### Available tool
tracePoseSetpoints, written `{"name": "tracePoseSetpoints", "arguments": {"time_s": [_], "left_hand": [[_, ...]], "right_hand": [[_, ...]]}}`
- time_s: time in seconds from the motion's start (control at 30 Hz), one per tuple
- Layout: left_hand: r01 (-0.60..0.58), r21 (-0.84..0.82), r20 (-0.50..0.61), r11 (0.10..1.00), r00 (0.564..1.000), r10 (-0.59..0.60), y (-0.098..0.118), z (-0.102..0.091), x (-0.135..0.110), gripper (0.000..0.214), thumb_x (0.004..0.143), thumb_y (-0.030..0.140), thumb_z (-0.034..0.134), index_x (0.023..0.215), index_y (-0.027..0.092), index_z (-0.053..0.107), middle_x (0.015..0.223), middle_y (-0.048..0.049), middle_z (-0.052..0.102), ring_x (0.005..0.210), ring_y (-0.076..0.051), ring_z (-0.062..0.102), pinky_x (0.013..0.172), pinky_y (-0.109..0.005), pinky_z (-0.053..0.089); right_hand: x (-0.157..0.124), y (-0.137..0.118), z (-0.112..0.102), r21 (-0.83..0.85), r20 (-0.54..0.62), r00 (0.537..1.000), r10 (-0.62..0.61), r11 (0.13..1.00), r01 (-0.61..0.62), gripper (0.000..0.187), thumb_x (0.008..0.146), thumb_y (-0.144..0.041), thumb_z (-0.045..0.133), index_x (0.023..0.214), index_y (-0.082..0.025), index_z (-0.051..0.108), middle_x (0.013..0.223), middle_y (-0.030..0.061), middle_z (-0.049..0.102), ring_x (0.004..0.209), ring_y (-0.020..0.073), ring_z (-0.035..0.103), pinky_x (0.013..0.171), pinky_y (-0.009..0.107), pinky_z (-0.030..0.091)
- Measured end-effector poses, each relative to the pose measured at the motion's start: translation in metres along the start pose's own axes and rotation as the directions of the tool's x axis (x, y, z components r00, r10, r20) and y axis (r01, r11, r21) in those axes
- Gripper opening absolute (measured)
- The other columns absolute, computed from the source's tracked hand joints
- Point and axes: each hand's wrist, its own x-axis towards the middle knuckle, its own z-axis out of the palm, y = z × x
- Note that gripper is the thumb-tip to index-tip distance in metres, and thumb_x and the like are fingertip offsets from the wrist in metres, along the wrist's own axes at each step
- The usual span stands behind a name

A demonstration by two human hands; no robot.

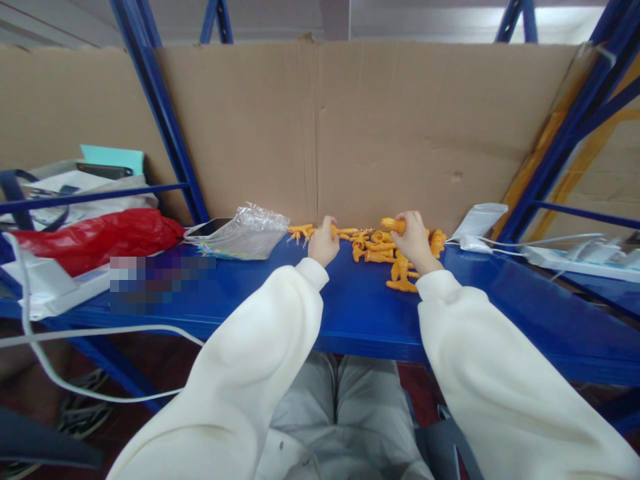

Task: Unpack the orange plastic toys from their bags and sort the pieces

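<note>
My right hand (416,241) is closed on a rounded, ridged orange plastic piece (393,225), lifted over a pile of similar parts. My left hand (324,245) is closed too, with a bit of an orange plastic part (334,231) showing at its fingertips; most of that part is hidden. Between and below the hands lies the pile of orange plastic parts (380,256), tube-like and jointed in shape. A larger orange part (401,275) lies nearest the front edge. Left of my left hand sits a branched orange piece (300,231) with small metal chains.
A blue shelf (360,320) carries everything, backed by a cardboard sheet (440,127). Clear plastic bags (250,233), a phone (211,228) and a red bag (105,237) stand left. At right are a white pouch (477,223) and a power strip (585,260) with cables.
</note>
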Motion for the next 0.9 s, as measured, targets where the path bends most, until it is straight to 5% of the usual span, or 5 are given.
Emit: {"name": "tracePoseSetpoints", "arguments": {"time_s": [0.23,0.4,0.6,0.9], "left_hand": [[0.006,0.011,0.013,1.0,1.0,-0.006,0.001,0.0,0.0,0.033,0.086,0.012,0.055,0.116,0.024,0.051,0.104,-0.0076,0.07,0.102,-0.024,0.068,0.091,-0.035,0.051],[-0.003,0.018,0.025,1.0,1.0,0.003,0.0,-0.001,0.0,0.031,0.086,0.013,0.056,0.116,0.024,0.051,0.103,-0.0074,0.07,0.101,-0.024,0.068,0.091,-0.035,0.051],[-0.022,0.039,0.044,0.999,0.999,0.02,-0.001,-0.002,0.0,0.03,0.088,0.014,0.055,0.117,0.021,0.051,0.106,-0.0094,0.07,0.1,-0.025,0.068,0.09,-0.036,0.051],[-0.029,0.011,0.04,1.0,0.999,0.029,0.0,-0.001,0.0,0.03,0.086,0.013,0.058,0.115,0.022,0.053,0.103,-0.0083,0.07,0.101,-0.025,0.068,0.091,-0.036,0.05]], "right_hand": [[0.016,0.039,-0.028,-0.097,-0.262,0.906,0.331,0.925,-0.366,0.026,0.074,-0.03,0.069,0.096,-0.018,0.06,0.104,0.0131,0.059,0.106,0.0299,0.056,0.095,0.049,0.046],[0.003,0.07,-0.044,-0.065,-0.156,0.697,0.7,0.697,-0.714,0.02,0.072,-0.03,0.071,0.086,-0.016,0.065,0.085,0.0102,0.066,0.087,0.0265,0.064,0.078,0.04,0.051],[-0.02,0.092,-0.045,-0.28,-0.03,0.489,0.872,0.462,-0.841,0.033,0.064,-0.025,0.079,0.094,-0.014,0.071,0.106,0.0177,0.071,0.107,0.0342,0.066,0.084,0.042,0.054],[-0.016,0.071,-0.05,-0.408,0.049,0.462,0.886,0.44,-0.8,0.049,0.069,-0.032,0.081,0.112,-0.011,0.069,0.116,0.0228,0.068,0.118,0.0363,0.062,0.093,0.043,0.052]]}}
